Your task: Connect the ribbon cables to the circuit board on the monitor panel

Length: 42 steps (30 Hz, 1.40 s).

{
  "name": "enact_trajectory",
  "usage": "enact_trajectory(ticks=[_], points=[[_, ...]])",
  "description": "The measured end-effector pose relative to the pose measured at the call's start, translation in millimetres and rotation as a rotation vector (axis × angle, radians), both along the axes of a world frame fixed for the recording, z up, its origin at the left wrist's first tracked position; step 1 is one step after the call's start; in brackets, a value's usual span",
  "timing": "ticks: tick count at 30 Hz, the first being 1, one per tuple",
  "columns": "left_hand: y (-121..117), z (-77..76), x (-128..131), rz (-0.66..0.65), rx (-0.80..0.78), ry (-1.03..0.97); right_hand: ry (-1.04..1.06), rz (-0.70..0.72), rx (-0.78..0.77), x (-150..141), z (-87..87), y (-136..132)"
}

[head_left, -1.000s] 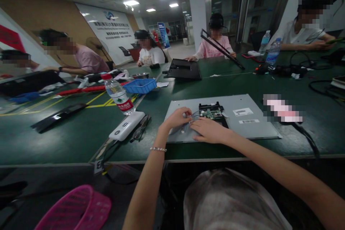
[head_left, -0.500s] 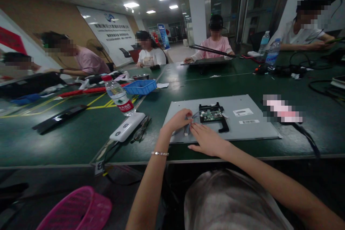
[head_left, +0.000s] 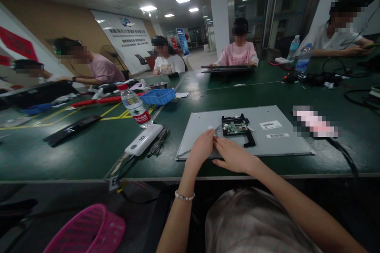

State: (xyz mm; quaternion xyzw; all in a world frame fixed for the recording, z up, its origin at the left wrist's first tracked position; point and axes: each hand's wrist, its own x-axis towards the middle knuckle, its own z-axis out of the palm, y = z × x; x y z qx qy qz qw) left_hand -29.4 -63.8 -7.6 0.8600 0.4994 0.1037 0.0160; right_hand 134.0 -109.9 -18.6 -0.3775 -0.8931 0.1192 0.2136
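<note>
A flat grey metal display panel (head_left: 279, 142) lies on the table in front of me. Mounted on it is a black bracket (head_left: 251, 139) with a green circuit board (head_left: 236, 127). Thin grey wires (head_left: 219, 128) run left from the board towards my fingertips. My left hand (head_left: 202, 147) rests on the panel's left part, fingers bunched together; whatever is under them is hidden. My right hand (head_left: 234, 155) lies flat over the panel's front edge, fingers stretched and thumb apart, its fingertips meeting those of my left hand.
To the left are a white power bank (head_left: 144, 140), glasses (head_left: 158, 142), a water bottle (head_left: 136, 106), a blue tray (head_left: 158, 97) and a long black part (head_left: 71, 130). A blurred pink object (head_left: 314, 121) with a cable lies right. A pink basket (head_left: 111, 225) stands below. Other people sit around.
My left hand has turned and come down lower against the panel, covering the pale strip that showed beneath it. My right hand stays nearly in place. The view has shifted slightly.
</note>
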Motion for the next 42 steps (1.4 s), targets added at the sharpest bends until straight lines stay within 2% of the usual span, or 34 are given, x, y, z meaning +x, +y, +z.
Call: enact_trajectory(ticks=[3, 16, 27, 36, 42], points=[[-6.2, -4.2, 1.2, 0.01, -0.012, -0.027, 0.009, 0.001, -0.012, 2.2, 2.1, -4.8], [-13.2, -3.0, 1.8, 0.015, -0.027, -0.147, 0.019, -0.01, -0.017, 4.1, -1.6, -9.0], [-15.3, -5.2, 2.0, 0.033, -0.019, -0.164, 0.047, -0.021, -0.006, 5.0, -0.9, -12.5], [-16.0, -0.3, 4.6, 0.057, -0.046, -0.153, 0.075, -0.073, 0.021, 1.8, -3.8, -17.4], [-15.1, 5.3, 9.3, 0.094, -0.08, -0.187, 0.066, -0.013, 0.005, 10.9, 9.6, -21.2]])
